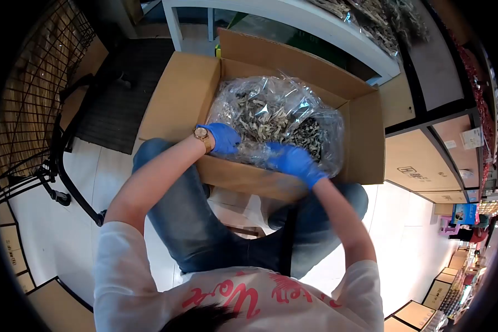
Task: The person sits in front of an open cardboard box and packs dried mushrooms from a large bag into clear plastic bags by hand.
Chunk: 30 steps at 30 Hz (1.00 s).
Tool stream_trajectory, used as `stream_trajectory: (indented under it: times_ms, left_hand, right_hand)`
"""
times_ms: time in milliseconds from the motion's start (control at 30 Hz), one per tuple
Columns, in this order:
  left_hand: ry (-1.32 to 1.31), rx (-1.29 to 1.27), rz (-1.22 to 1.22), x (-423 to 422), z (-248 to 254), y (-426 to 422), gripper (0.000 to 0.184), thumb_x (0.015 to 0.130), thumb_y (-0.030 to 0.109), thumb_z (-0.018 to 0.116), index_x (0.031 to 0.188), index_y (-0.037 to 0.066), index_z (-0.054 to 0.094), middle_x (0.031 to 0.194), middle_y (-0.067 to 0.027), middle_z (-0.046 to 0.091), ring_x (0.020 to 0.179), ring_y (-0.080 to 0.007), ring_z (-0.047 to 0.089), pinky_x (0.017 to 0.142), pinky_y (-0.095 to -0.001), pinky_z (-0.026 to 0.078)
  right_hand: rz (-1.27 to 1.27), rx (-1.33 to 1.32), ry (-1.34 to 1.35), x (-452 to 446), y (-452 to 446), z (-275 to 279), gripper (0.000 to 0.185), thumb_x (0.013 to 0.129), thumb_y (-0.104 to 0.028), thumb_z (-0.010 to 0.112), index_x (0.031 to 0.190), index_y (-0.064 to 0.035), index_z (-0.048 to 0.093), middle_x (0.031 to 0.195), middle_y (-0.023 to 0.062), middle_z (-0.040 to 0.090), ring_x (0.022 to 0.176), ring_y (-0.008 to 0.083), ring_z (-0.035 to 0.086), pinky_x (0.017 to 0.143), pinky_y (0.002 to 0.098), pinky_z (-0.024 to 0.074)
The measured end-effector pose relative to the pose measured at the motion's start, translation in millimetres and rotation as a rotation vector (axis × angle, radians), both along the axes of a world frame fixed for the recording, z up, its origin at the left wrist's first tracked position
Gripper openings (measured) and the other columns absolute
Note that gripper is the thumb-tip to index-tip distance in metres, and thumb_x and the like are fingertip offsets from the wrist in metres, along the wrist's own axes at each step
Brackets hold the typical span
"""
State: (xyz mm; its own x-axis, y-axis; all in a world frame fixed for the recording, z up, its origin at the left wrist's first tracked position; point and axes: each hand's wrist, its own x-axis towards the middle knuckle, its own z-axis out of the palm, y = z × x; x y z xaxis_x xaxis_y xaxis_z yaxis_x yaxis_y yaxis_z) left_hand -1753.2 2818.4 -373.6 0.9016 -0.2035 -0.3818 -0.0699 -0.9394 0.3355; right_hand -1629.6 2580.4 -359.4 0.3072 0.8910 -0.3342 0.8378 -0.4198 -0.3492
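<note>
A large clear plastic bag [327, 119] fills the open cardboard box [243, 178] between my knees. Inside the bag lie dried, curled grey and pale strips [265, 119], whose exact kind I cannot make out. My left hand [224, 138], in a blue glove with a gold watch at the wrist, is closed on the bag's near left edge. My right hand [293, 160], also gloved in blue, is over the near side of the bag, touching plastic and strips. Motion smears its fingers, so its grip does not show.
A white table frame [293, 14] stands behind the box, with bagged dried goods [365, 22] above it. To the left are a wire cart [44, 72] and a dark mat [122, 94]. Closed cartons [420, 163] line the right side.
</note>
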Motion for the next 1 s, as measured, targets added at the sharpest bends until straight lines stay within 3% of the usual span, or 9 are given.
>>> stream_trajectory:
  times_ms: [133,333,367,533,633,800,933,967,1000]
  left_hand:
    - [0.145,-0.006,0.045,-9,2,-15,0.038,0.077,0.033,0.053,0.1,0.007,0.068,0.103,-0.0186,0.065,0.094,-0.0361,0.063,0.085,-0.0437,0.049]
    - [0.165,-0.061,0.049,-13,10,-24,0.036,0.076,0.029,0.052,0.099,0.008,0.069,0.102,-0.0192,0.065,0.093,-0.0366,0.063,0.083,-0.0445,0.049]
    - [0.172,-0.034,0.023,-8,3,-22,0.036,0.076,0.026,0.052,0.101,0.007,0.069,0.104,-0.0193,0.065,0.094,-0.0365,0.063,0.082,-0.0453,0.05]
    - [0.185,0.023,0.068,32,-17,2,0.035,0.077,0.022,0.052,0.103,0.004,0.068,0.107,-0.0208,0.064,0.097,-0.0363,0.063,0.084,-0.0442,0.05]
    - [0.171,0.016,0.207,55,-43,21,0.034,0.078,0.02,0.051,0.102,0.003,0.068,0.107,-0.0213,0.064,0.098,-0.0366,0.063,0.085,-0.0435,0.05]
    - [0.062,-0.005,0.439,83,-94,39,0.026,0.077,0.012,0.054,0.096,0.0,0.068,0.102,-0.0219,0.065,0.094,-0.0381,0.063,0.084,-0.0442,0.05]
    - [-0.235,-0.092,0.404,110,-104,28,0.038,0.082,0.016,0.057,0.117,0.004,0.056,0.126,-0.0235,0.051,0.109,-0.0349,0.056,0.092,-0.0418,0.046]
    - [-0.162,-0.096,0.464,124,-126,28,0.068,0.078,0.035,0.066,0.136,0.011,0.04,0.141,-0.022,0.035,0.124,-0.0367,0.043,0.1,-0.0408,0.041]
    - [-0.158,-0.091,0.451,131,-127,21,0.068,0.078,0.035,0.066,0.136,0.011,0.04,0.141,-0.022,0.035,0.124,-0.0367,0.043,0.1,-0.0408,0.041]
  right_hand:
    - [-0.396,0.431,0.004,96,22,-10,0.058,0.083,-0.027,0.062,0.135,-0.0077,0.044,0.129,0.017,0.054,0.113,0.0326,0.055,0.096,0.0374,0.0434]
    - [-0.534,0.446,-0.123,172,49,-48,0.093,0.069,-0.03,0.076,0.145,-0.0108,0.026,0.136,0.0175,0.047,0.118,0.0311,0.053,0.098,0.0366,0.0416]
    - [-0.481,0.345,-0.337,185,47,-64,0.084,0.068,-0.032,0.076,0.14,-0.0098,0.037,0.13,0.0175,0.053,0.114,0.0312,0.056,0.096,0.0373,0.0431]
    - [-0.548,0.074,-0.065,163,44,-16,0.051,0.074,-0.034,0.069,0.113,-0.0018,0.059,0.116,0.0169,0.06,0.107,0.032,0.056,0.093,0.0386,0.0419]
    - [-0.576,0.359,0.28,156,28,-25,0.034,0.082,-0.024,0.063,0.111,-0.0072,0.063,0.104,0.0178,0.063,0.093,0.0298,0.06,0.087,0.033,0.0459]
    - [-0.404,0.331,-0.338,149,-13,56,0.025,0.085,-0.012,0.06,0.11,-0.0124,0.067,0.104,0.0123,0.068,0.09,0.0219,0.067,0.08,0.0315,0.0504]
    - [-0.391,0.426,-0.421,145,-58,40,0.02,0.08,-0.009,0.06,0.093,-0.0191,0.071,0.116,0.0051,0.064,0.114,0.0234,0.053,0.105,0.0424,0.0316]
    - [-0.391,0.509,-0.394,142,-63,37,0.021,0.078,-0.009,0.06,0.091,-0.0212,0.071,0.117,0.0034,0.063,0.119,0.0237,0.05,0.109,0.0459,0.0265]
    - [-0.263,0.351,-0.459,130,-54,53,0.017,0.077,-0.009,0.06,0.084,-0.0197,0.071,0.125,0.0041,0.058,0.126,0.0249,0.042,0.112,0.0483,0.0203]
